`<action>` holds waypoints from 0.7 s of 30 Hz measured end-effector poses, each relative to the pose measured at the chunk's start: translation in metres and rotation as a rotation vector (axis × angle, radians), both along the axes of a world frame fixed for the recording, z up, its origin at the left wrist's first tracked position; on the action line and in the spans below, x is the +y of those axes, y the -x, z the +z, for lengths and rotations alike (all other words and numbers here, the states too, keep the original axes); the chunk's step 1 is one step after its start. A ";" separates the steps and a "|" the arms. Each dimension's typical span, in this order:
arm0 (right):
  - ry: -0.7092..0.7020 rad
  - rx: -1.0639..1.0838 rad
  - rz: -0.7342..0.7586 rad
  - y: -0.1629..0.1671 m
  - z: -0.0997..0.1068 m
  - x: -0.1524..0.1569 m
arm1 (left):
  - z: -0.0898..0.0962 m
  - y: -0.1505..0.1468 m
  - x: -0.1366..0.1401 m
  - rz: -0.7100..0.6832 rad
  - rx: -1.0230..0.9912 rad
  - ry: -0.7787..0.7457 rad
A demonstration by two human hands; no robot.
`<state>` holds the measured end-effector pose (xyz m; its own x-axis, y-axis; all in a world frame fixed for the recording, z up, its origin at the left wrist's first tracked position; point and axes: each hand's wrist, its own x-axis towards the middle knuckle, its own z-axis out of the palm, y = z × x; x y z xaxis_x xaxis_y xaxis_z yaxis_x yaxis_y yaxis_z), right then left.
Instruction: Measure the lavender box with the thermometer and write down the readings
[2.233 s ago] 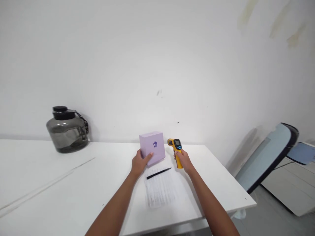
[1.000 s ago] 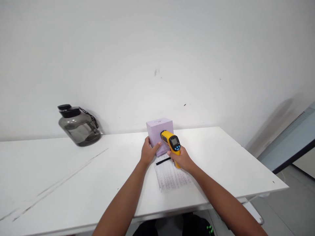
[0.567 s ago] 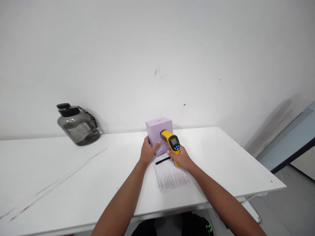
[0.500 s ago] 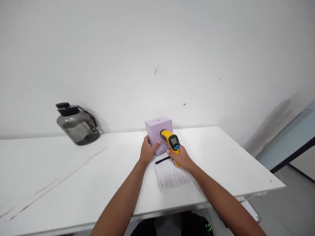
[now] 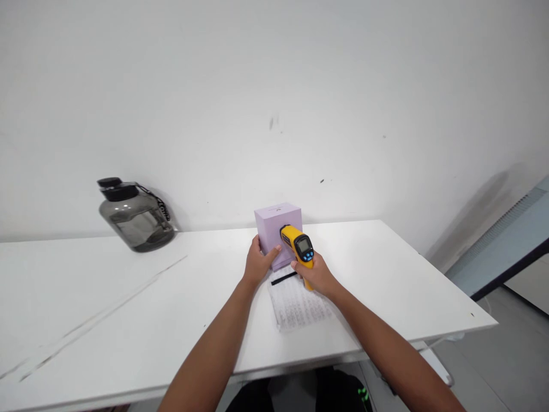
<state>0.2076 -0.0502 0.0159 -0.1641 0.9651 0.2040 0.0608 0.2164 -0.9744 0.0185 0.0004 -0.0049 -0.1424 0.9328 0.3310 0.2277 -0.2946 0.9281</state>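
Note:
A pale purple box [image 5: 270, 232] stands on the white table near the wall. My left hand [image 5: 258, 262] grips its left side, thumb on the front face and fingers partly hidden behind it. In my right hand [image 5: 316, 273] is a yellow and black infrared thermometer [image 5: 298, 243], held by its handle. Its nose points at the front of the box, very close to it; whether they touch I cannot tell. The small screen and blue buttons face me. Below the box lies a sheet of paper [image 5: 300, 309] covered in rows of marks, with a black pen [image 5: 283, 278] across its top.
A big grey see-through water bottle [image 5: 139, 223] with a black lid and strap stands at the left by the wall. The white table [image 5: 141, 332] ends on the right, where a light blue panel [image 5: 506, 240] leans beyond its edge.
Almost nothing differs. Both hands, the box and the thermometer keep the same places, apart from a very slight shift of the whole view.

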 end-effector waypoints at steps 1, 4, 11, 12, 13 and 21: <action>0.002 -0.005 -0.001 0.000 -0.001 0.001 | 0.000 0.000 0.000 0.002 0.002 0.003; 0.009 -0.019 0.007 -0.001 -0.002 0.002 | 0.000 0.000 0.000 -0.001 0.005 0.005; 0.003 -0.005 0.009 0.000 -0.003 0.000 | -0.001 0.000 0.000 0.009 0.006 0.004; -0.008 -0.011 0.003 0.000 -0.003 0.000 | -0.001 0.000 0.000 0.014 0.011 0.005; -0.024 -0.020 -0.008 0.000 -0.003 0.000 | 0.000 0.000 0.001 0.022 0.020 0.006; -0.261 -0.465 -0.310 -0.048 0.019 0.012 | 0.006 -0.001 0.000 0.144 0.120 0.038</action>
